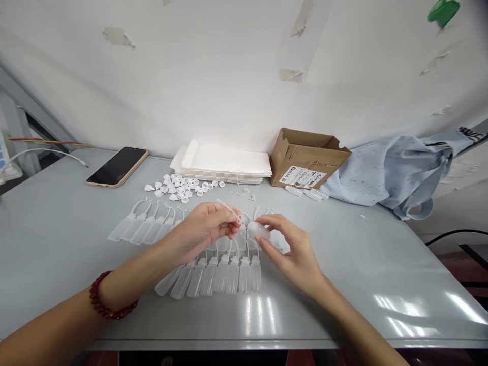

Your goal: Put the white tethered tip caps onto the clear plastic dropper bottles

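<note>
right now, both hands are raised close together over the middle of the grey table (366,274). the left hand (213,223), with a dark red beaded bracelet (99,300) round its wrist, has its thumb and fingers pinched on a thin white strap (227,207), which pokes up at a slant past the fingertips. the right hand (292,241) grasps a small translucent bottle (256,230) between thumb and forefinger, just beside the left fingertips; whether strap and bottle touch, i cannot tell. below the hands, nearer the front edge, lies a row of strapped bottles (209,278), side by side, their looped straps pointing towards the wall (213,76). another group of bottles (142,227) lies further back on the left, partly hidden by the left forearm. behind that group, white caps (183,185) are scattered in a loose heap, with a black-screened phone (118,166) to their left and a white cable (49,150) beyond it. against the wall sit a stack of white envelopes (229,161) and, beside it, an open cardboard box (305,160), with a few clear pieces (313,194) at its foot. pale blue cloth (381,170) is bunched to the right of the box.
</note>
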`<state>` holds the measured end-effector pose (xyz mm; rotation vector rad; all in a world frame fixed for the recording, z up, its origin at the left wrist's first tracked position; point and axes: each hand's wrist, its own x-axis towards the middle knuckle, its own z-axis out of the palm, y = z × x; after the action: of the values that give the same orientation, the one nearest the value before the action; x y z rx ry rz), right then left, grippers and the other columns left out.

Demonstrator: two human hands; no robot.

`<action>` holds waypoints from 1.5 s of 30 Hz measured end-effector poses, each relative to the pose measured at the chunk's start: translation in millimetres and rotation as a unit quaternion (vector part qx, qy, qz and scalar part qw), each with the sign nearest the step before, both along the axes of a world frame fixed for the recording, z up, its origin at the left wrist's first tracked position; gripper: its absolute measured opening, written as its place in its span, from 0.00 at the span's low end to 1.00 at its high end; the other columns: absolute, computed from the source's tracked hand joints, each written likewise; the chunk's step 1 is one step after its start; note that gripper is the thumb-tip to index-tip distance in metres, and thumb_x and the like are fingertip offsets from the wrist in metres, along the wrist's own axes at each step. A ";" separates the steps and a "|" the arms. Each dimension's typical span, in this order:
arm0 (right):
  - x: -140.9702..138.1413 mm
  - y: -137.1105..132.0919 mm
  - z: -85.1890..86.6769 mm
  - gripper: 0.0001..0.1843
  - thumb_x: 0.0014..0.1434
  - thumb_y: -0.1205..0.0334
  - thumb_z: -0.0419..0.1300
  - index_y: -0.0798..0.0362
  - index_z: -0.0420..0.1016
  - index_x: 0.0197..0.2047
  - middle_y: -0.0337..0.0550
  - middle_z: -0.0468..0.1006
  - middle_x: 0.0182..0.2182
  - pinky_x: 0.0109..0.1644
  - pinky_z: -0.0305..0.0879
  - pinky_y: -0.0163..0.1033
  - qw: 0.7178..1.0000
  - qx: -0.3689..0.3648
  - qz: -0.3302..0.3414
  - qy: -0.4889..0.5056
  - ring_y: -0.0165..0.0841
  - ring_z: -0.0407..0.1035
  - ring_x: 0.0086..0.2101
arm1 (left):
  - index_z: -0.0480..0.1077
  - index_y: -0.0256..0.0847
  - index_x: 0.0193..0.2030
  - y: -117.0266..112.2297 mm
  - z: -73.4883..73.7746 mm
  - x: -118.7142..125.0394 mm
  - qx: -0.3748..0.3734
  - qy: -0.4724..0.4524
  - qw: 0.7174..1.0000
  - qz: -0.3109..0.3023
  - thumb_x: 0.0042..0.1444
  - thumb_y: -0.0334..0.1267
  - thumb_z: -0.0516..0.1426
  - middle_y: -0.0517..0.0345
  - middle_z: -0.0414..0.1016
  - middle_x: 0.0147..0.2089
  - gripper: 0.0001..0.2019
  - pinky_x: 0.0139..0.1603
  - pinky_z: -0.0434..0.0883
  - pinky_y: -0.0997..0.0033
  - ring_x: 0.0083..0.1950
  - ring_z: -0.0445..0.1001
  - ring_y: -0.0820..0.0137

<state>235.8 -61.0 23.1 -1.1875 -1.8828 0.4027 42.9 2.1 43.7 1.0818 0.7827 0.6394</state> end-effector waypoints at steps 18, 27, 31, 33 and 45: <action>-6.8 -8.0 -8.0 0.21 0.59 0.69 0.60 0.47 0.65 0.55 0.43 0.78 0.39 0.40 0.74 0.40 0.999 -0.004 0.034 -0.030 0.33 0.73 0.35 | 0.70 0.41 0.31 -22.5 -5.9 -0.7 0.139 0.100 0.983 0.062 0.55 0.38 0.57 0.64 0.69 0.28 0.04 0.33 0.68 0.74 0.30 0.68 0.75; -8.3 -8.7 -5.5 0.25 0.59 0.73 0.59 0.44 0.65 0.57 0.42 0.79 0.44 0.42 0.74 0.39 0.998 0.022 0.059 -0.019 0.34 0.75 0.39 | 0.71 0.41 0.33 -26.9 -6.8 1.8 0.183 0.135 0.972 0.054 0.57 0.39 0.55 0.61 0.73 0.29 0.07 0.33 0.71 0.73 0.31 0.71 0.73; -8.5 -9.2 -4.6 0.23 0.59 0.73 0.58 0.45 0.67 0.55 0.41 0.79 0.43 0.40 0.74 0.39 0.998 0.022 0.058 -0.009 0.33 0.75 0.37 | 0.73 0.42 0.35 -29.6 -6.0 2.6 0.210 0.126 0.968 0.047 0.58 0.40 0.55 0.60 0.75 0.31 0.08 0.35 0.72 0.72 0.33 0.74 0.71; -8.5 -9.3 -4.5 0.21 0.58 0.72 0.59 0.46 0.68 0.54 0.41 0.80 0.40 0.38 0.74 0.39 0.999 0.018 0.047 -0.007 0.33 0.74 0.34 | 0.73 0.42 0.36 -30.5 -5.6 2.7 0.220 0.118 0.967 0.045 0.59 0.40 0.55 0.60 0.76 0.32 0.07 0.36 0.72 0.73 0.34 0.74 0.71; -8.6 -11.8 -8.6 0.14 0.57 0.67 0.62 0.48 0.69 0.47 0.40 0.78 0.33 0.34 0.76 0.38 1.000 -0.001 -0.008 0.026 0.32 0.76 0.31 | 0.73 0.43 0.38 -34.4 -11.1 4.1 0.253 0.122 0.958 0.051 0.56 0.41 0.58 0.57 0.75 0.37 0.07 0.39 0.73 0.70 0.38 0.73 0.69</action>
<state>227.2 -72.8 14.5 -1.1821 -1.8271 0.4243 46.9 -32.3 32.6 1.6178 0.9174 0.8304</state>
